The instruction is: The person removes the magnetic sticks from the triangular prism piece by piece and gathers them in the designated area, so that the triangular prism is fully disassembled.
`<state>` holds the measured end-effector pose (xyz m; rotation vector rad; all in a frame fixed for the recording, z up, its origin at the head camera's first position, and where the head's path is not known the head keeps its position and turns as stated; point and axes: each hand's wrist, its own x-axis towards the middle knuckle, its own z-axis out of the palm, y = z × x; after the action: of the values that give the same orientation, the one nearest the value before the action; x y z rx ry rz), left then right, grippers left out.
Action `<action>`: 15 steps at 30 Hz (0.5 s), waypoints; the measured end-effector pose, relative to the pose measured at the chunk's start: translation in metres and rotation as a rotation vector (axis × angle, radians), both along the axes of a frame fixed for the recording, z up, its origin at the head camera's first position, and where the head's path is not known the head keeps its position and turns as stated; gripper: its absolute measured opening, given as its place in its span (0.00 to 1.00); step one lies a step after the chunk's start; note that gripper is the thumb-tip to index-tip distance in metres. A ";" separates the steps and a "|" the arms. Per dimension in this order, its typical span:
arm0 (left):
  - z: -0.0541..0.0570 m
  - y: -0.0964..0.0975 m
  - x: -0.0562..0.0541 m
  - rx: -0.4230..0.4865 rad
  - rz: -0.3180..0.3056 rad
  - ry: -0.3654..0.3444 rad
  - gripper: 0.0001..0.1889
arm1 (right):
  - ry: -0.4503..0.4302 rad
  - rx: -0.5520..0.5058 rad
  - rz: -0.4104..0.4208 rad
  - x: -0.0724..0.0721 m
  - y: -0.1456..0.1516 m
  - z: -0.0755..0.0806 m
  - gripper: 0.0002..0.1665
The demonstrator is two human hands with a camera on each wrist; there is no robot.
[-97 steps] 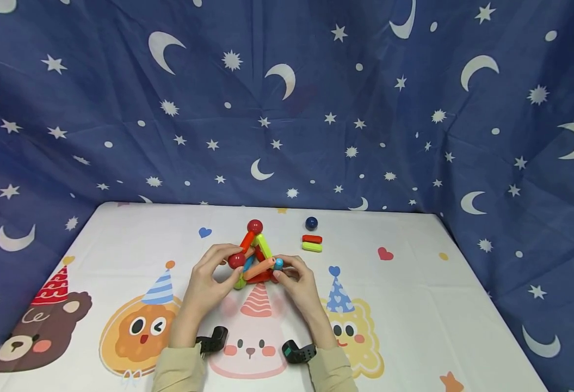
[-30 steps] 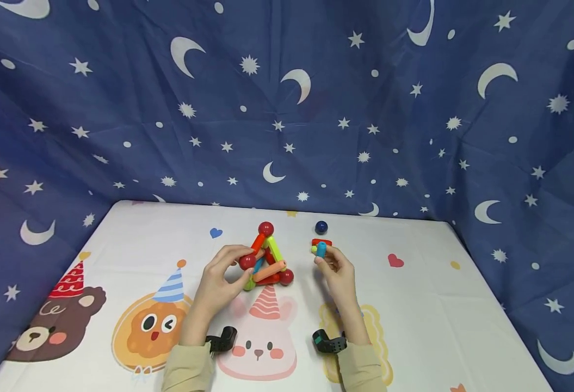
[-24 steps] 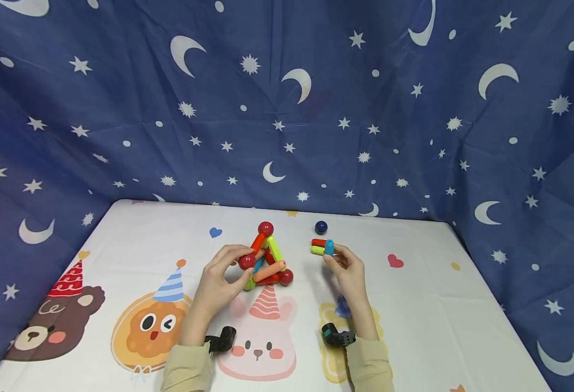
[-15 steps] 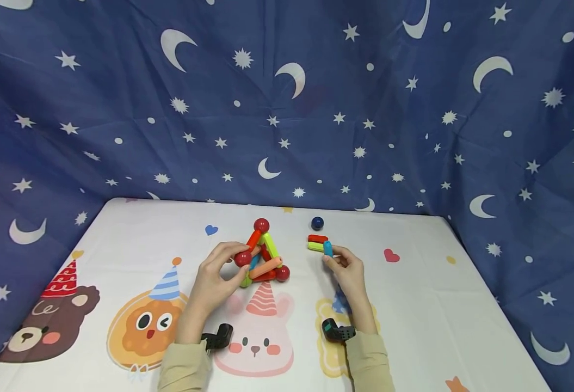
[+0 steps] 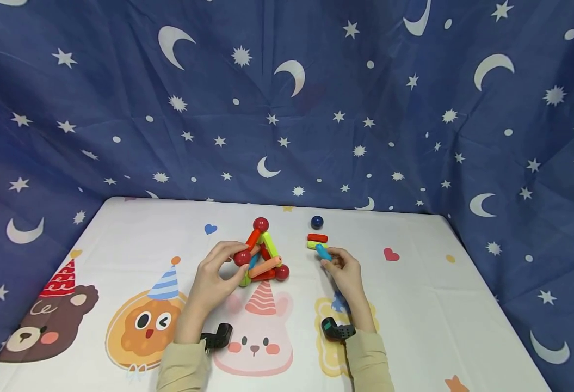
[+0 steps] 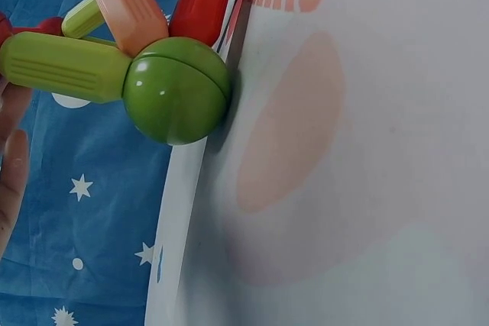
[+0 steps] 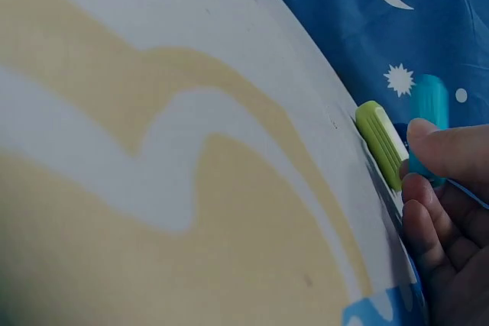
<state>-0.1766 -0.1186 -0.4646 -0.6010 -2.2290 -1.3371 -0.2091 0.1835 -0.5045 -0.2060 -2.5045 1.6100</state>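
Note:
A frame of balls and magnetic rods (image 5: 264, 267) stands on the table in front of me. It has red balls at several corners, a green ball (image 6: 177, 91) low at the near left, and red, orange, blue and yellow-green rods. My left hand (image 5: 213, 280) holds the frame by its left red ball (image 5: 242, 258), thumb and fingers on either side. To the right, my right hand (image 5: 347, 274) pinches a blue magnetic rod (image 5: 323, 251) between thumb and fingers, tilted and apart from the frame. The right wrist view shows the thumb pressed on this blue rod (image 7: 429, 104).
Just beyond the right hand lie a red rod (image 5: 318, 238) and a yellow-green rod (image 7: 380, 143), side by side. A dark blue ball (image 5: 317, 222) sits behind them. The white cartoon-printed tablecloth (image 5: 414, 305) ends at a blue starry curtain (image 5: 287, 109).
My right hand has left the frame's right corner and moved right with the blue rod. That rod has since tipped from upright to leaning left. My left hand keeps its hold.

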 end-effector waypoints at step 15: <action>0.001 0.000 0.001 0.004 0.008 0.003 0.25 | -0.010 0.060 -0.111 -0.005 -0.001 -0.002 0.16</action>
<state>-0.1757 -0.1184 -0.4637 -0.5920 -2.2234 -1.3363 -0.2140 0.1821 -0.5064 -0.3393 -2.4966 1.4938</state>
